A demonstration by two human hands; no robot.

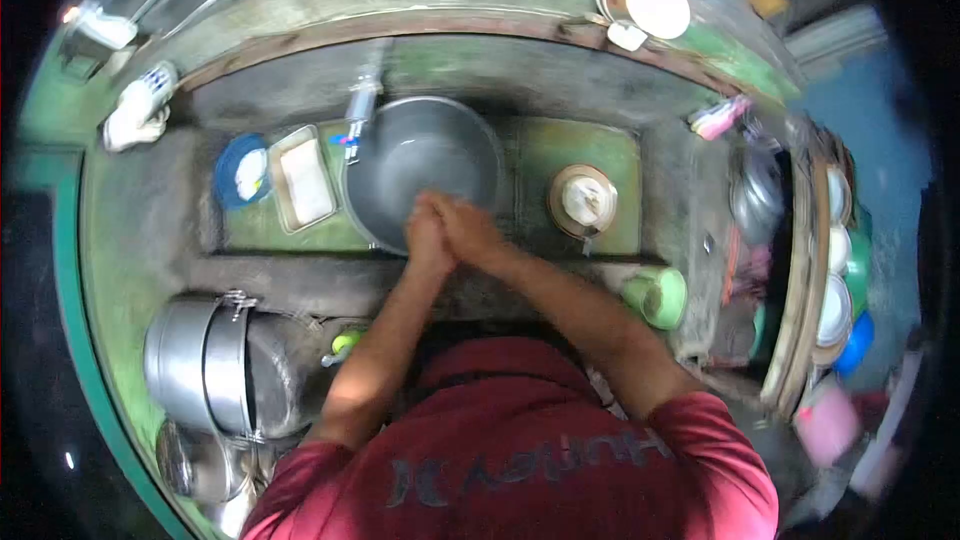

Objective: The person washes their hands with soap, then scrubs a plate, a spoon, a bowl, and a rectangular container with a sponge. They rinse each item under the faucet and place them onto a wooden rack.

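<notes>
My left hand (428,238) and my right hand (462,228) are pressed together over the near rim of a large grey basin (425,145). The fingers are blurred and partly overlap, and whatever lies between the palms is hidden. Just beyond the basin's left rim is a tap (360,110) with a blue and red piece on it. Left of the basin lie a white rectangular tray (304,180) and a blue round bowl (228,172) with white things in it. A stack of plates (584,202) sits to the right.
Large metal pots (185,365) stand at the lower left. A light green mug (660,297) is on the near ledge at the right. The sink's raised concrete edge (290,275) runs in front of me. Dishes (835,310) stand on a rack at the far right.
</notes>
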